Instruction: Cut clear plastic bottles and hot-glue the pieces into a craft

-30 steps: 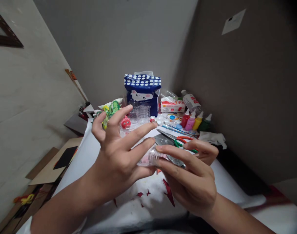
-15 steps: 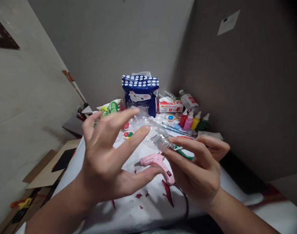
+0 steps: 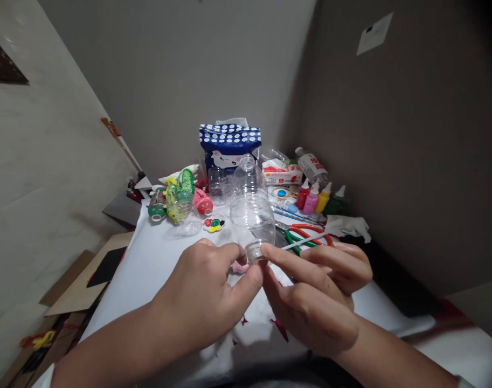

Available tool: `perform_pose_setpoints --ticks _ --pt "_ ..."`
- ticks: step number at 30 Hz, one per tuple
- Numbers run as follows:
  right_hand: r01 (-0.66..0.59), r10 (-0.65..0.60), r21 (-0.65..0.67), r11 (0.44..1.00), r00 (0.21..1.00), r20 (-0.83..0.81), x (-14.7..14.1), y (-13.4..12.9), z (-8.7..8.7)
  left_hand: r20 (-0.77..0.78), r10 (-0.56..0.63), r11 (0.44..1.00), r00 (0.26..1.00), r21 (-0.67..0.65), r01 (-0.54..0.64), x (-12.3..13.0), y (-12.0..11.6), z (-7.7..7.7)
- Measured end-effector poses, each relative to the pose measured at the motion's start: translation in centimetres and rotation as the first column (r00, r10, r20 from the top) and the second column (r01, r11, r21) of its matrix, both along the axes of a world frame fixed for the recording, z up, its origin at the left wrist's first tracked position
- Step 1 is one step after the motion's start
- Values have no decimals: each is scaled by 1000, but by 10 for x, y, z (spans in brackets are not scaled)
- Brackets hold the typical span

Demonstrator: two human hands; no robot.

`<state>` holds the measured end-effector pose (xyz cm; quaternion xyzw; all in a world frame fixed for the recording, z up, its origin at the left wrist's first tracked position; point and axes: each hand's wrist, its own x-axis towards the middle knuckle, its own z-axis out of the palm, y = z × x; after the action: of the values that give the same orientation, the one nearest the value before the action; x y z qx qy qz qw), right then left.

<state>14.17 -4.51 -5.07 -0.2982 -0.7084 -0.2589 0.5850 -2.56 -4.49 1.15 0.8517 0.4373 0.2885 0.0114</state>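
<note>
A clear plastic bottle piece [image 3: 251, 210] with ridged sides points up and away from me, a narrow neck at its far end. My left hand [image 3: 213, 291] pinches its near rim between thumb and curled fingers. From the other side my right hand [image 3: 314, 291] grips the same rim with thumb and index finger. Behind the hands, only a bit of the pink glue gun [image 3: 240, 268] shows. A thin white stick [image 3: 304, 241] lies close to my right fingers; whether they touch it I cannot tell. Scissors with red and green handles [image 3: 306, 231] rest just beyond.
Painted bottle pieces [image 3: 181, 188] and a paint palette [image 3: 214, 223] are on the left of the white table. A blue bag [image 3: 230, 143] stands at the back. To the right are paint bottles [image 3: 320, 198], a tissue pack [image 3: 282, 173] and a crumpled tissue [image 3: 348, 226]. Red scraps [image 3: 281, 330] lie nearby.
My left hand has come down from its spread pose beside the bottle piece and closed on the near rim. The bottle piece has swung more upright and shifted slightly left.
</note>
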Motion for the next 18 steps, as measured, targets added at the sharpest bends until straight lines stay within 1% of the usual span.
perform_pose_setpoints --ticks 4,9,12,18 --pt "-8 8 20 1000 1000 -12 -5 1 -4 -16 10 993 1000 -115 -12 -1 0 -1" --pt "8 -8 1 1000 997 -72 -10 2 -12 -85 58 972 995 -221 -75 -2 1 -4" --pt "12 -13 -15 1000 999 -49 -9 1 -13 -101 72 974 992 -205 -92 -1 2 -5" --pt "26 -26 -32 999 1000 -11 -6 1 -11 -82 97 988 992 -111 -105 0 2 -5"
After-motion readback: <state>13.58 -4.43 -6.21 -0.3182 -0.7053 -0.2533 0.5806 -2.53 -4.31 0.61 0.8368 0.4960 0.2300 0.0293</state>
